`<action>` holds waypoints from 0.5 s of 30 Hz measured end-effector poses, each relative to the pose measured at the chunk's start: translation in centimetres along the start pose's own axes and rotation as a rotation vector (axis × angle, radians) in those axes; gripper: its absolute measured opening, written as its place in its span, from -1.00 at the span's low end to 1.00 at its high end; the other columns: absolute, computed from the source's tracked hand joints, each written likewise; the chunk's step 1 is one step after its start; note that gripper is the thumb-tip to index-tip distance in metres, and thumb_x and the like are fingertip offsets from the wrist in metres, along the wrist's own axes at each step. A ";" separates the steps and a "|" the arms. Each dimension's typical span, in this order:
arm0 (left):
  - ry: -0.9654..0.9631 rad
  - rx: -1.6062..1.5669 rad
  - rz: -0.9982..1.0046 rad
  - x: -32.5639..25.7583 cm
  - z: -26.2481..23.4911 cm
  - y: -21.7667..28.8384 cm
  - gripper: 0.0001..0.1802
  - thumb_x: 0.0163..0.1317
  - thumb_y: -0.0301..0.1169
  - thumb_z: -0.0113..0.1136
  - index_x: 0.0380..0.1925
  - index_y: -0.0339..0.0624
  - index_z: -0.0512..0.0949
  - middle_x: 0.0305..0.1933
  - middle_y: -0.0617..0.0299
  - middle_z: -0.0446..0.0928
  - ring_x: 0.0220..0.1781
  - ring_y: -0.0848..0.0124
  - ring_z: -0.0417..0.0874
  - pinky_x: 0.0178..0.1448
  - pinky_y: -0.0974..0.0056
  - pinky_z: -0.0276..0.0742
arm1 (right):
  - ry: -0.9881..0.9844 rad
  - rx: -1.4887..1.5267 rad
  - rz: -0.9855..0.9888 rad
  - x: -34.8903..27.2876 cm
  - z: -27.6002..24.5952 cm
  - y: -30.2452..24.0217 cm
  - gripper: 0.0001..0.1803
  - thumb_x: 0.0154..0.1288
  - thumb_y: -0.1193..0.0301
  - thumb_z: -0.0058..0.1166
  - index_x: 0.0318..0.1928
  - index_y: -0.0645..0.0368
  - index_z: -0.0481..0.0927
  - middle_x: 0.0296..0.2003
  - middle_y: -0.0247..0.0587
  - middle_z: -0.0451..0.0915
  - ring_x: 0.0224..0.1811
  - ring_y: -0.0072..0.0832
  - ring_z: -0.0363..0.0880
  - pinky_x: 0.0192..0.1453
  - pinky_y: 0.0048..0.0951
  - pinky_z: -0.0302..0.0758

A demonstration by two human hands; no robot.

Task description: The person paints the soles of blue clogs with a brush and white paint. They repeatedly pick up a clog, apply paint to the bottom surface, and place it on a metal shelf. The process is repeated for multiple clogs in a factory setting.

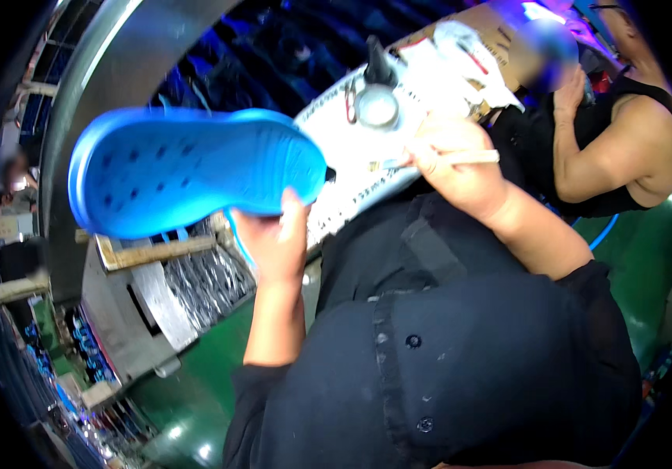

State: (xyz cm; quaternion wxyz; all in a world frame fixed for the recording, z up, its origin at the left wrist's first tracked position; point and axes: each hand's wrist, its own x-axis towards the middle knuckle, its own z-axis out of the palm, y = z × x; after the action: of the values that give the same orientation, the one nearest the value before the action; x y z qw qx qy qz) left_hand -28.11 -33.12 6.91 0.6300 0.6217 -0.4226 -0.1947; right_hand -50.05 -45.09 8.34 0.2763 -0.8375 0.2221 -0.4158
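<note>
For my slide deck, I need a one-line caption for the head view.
Left hand holds up a blue shoe; right hand grips a thin stick.

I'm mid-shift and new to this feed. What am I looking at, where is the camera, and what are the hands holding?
There is no robot here, just a person working with bare hands. The one picture comes from a fisheye camera on their head, looking down, so edges bend. Their left hand grips a blue shoe by one end, sole side with small holes facing the camera. Their right hand holds a thin pale stick over a white board, where a small round container sits. Lower left is a grey machine on a green floor. Another person in black sits at upper right.
</note>
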 end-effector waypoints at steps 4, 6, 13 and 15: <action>-0.077 -0.244 -0.108 1.0 -2.7 2.4 -0.42 0.12 -0.52 0.21 0.12 -0.40 0.21 -0.09 -0.01 0.49 -0.21 0.32 0.61 -0.19 0.29 0.58 | 0.182 0.012 -0.075 -0.4 -0.8 1.4 -0.82 0.20 0.52 0.04 -0.55 0.23 0.57 -0.57 -0.21 0.54 -0.45 -0.30 0.47 -0.31 -0.34 0.40; -0.377 -0.408 -0.342 2.1 -2.3 7.0 -0.31 0.07 -0.42 0.28 0.16 -0.41 0.18 -0.05 -0.05 0.49 -0.20 0.30 0.63 -0.28 0.30 0.60 | 0.151 0.094 0.108 -0.4 -2.1 1.8 -0.76 0.25 0.51 0.00 -0.57 0.22 0.59 -0.57 -0.21 0.55 -0.45 -0.33 0.48 -0.28 -0.36 0.42; -0.866 -0.333 -0.189 11.5 8.7 13.1 -0.20 -0.09 -0.23 0.34 0.13 -0.42 0.29 -0.15 0.12 0.55 -0.15 0.41 0.60 -0.14 0.39 0.55 | 0.279 0.232 0.341 -2.6 -5.0 4.0 -0.70 0.32 0.36 0.02 -0.52 0.26 0.61 -0.61 -0.19 0.53 -0.53 -0.41 0.51 -0.40 -0.40 0.40; -1.041 -0.634 -0.344 17.7 12.1 16.2 -0.52 0.10 -0.25 0.30 -0.10 -0.32 0.40 -0.44 0.14 0.57 -0.37 0.36 0.66 -0.37 0.48 0.57 | 0.302 0.344 0.411 -2.8 -4.8 4.0 -0.68 0.35 0.35 -0.01 -0.49 0.29 0.61 -0.59 -0.22 0.54 -0.53 -0.50 0.50 -0.41 -0.47 0.41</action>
State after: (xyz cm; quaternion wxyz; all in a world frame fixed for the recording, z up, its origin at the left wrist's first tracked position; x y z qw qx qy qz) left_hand -31.97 -51.87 25.80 0.4554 0.2877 -0.4894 -0.6858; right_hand -56.12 -47.77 6.60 0.4564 -0.6445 0.3519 -0.5025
